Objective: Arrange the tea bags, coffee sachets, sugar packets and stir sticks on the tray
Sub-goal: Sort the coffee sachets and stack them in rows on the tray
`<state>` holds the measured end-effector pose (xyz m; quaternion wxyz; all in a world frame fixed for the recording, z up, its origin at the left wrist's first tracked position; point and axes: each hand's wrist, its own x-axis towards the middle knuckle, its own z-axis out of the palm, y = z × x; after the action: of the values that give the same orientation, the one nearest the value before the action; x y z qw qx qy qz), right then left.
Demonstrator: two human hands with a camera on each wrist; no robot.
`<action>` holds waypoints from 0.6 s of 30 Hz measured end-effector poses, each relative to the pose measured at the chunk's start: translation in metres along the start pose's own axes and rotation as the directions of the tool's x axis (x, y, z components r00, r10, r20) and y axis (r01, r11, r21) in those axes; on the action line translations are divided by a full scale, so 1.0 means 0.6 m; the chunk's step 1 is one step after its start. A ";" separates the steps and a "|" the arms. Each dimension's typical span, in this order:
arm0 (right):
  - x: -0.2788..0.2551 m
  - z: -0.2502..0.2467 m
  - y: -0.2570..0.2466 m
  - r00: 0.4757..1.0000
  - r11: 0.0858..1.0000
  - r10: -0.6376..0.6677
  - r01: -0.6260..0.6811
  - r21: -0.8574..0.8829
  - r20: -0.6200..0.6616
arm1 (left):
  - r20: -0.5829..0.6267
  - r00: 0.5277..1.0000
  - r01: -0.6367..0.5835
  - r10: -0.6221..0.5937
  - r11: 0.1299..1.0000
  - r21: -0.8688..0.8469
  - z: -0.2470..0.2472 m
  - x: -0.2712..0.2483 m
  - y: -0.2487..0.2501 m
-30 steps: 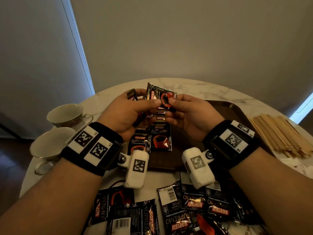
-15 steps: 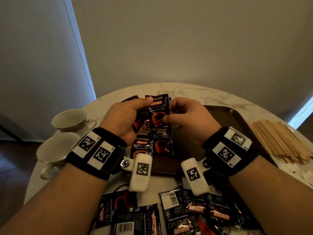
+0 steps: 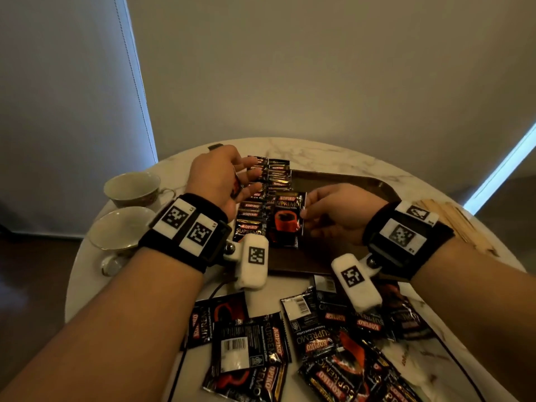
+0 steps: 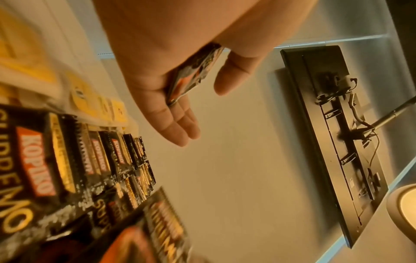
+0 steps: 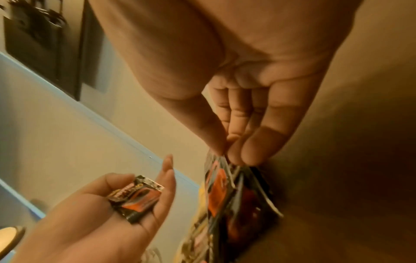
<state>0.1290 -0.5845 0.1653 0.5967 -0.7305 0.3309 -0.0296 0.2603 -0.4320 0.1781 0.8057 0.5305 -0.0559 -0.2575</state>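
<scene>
A dark brown tray (image 3: 362,184) holds two overlapping rows of black coffee sachets (image 3: 275,175). My right hand (image 3: 333,216) pinches one coffee sachet (image 3: 285,219) by its right edge, low over the near end of the right row. The right wrist view shows thumb and fingertips (image 5: 227,151) closed on that sachet (image 5: 218,186). My left hand (image 3: 226,175) hovers over the far left of the rows with fingers spread. Its thumb pins a small stack of sachets (image 5: 137,195) against the palm, and that stack (image 4: 193,71) shows edge-on in the left wrist view.
Several loose coffee sachets (image 3: 319,343) lie on the marble table in front of the tray. Wooden stir sticks (image 3: 452,219) are piled to the right of the tray. Two empty cups (image 3: 132,187) (image 3: 119,230) stand at the left. Yellow packets (image 4: 78,89) lie beyond the rows.
The hands have parted. My right hand carried one sachet down to the near end of the row, and my left hand moved away to the far left with its stack.
</scene>
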 end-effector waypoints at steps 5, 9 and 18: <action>0.000 0.008 0.030 0.992 0.992 0.126 -0.125 -0.015 0.014 | -0.007 1.000 0.007 -0.007 0.999 -0.033 -0.002 -0.002 0.002; 0.000 0.014 0.029 0.990 0.990 0.141 -0.141 -0.019 0.003 | -0.025 0.999 0.037 -0.037 0.999 -0.031 -0.010 0.004 0.004; -0.001 0.026 0.027 0.990 0.989 0.139 -0.139 -0.055 -0.003 | -0.055 0.998 0.037 -0.036 0.999 0.031 -0.017 0.012 0.003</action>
<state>0.1279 -0.5718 0.1465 0.5770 -0.7219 0.3814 0.0216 0.2712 -0.4262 0.1740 0.7936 0.5509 -0.0286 -0.2568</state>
